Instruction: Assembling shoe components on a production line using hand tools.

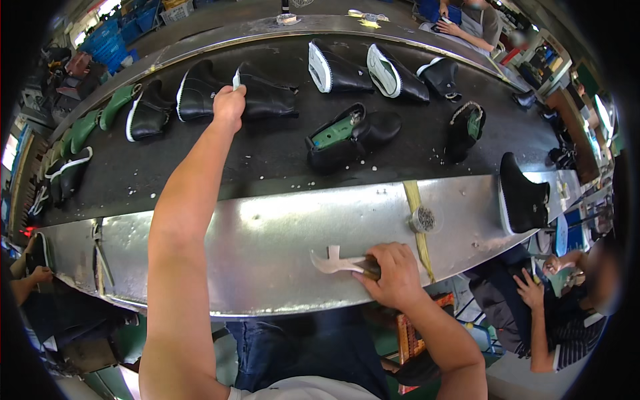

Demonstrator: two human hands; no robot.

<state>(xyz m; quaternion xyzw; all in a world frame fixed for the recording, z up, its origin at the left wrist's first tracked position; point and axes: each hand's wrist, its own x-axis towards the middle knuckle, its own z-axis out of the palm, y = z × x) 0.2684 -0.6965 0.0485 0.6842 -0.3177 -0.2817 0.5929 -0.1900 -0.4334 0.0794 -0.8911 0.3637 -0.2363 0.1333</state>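
My left hand [230,107] reaches far out over the dark belt, its fingers closed on the sole edge of a black ankle boot [268,92] lying on its side. In front of me, my right hand [396,275] is wrapped round the handles of metal lasting pincers [332,262], whose curved beak and square hammer lug point left above the shiny metal ledge. The boot's sole is mostly hidden by my hand. Beside it on the left lies another black boot [195,90] with a white sole.
More boots lie on the belt [260,160], including one with a green insole [337,137]. Green shoe lasts [83,128] are at left. A cup of small metal bits [423,220] and an upright boot [521,197] stand on the ledge [280,227]. Other people work at right, far right and left.
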